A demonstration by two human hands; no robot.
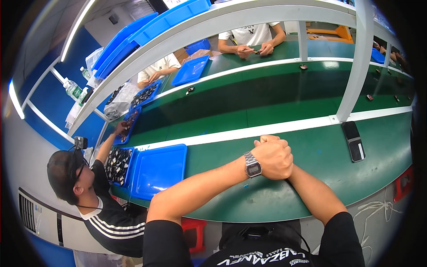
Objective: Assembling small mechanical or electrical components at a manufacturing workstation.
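My left hand (275,159) is closed in a fist above the green work surface (222,196), its back toward me. A silver digital watch (253,165) is on that wrist. My forearms cross at the wrists, and my right hand (267,138) sits behind the left one, touching it. Only a bit of curled fingers seems to show there; the rest is hidden. Whether anything lies inside the left fist cannot be seen. To the right of my hands lies a black folding phone (353,141) on the surface.
An unfilled blue tray (160,171) is at my left, beside a blue bin of small dark parts (118,164). A co-worker (66,178) reaches into another bin. Beyond the white rail (240,134), a green conveyor belt (249,100) carries scattered small parts. A white post (353,66) rises at right.
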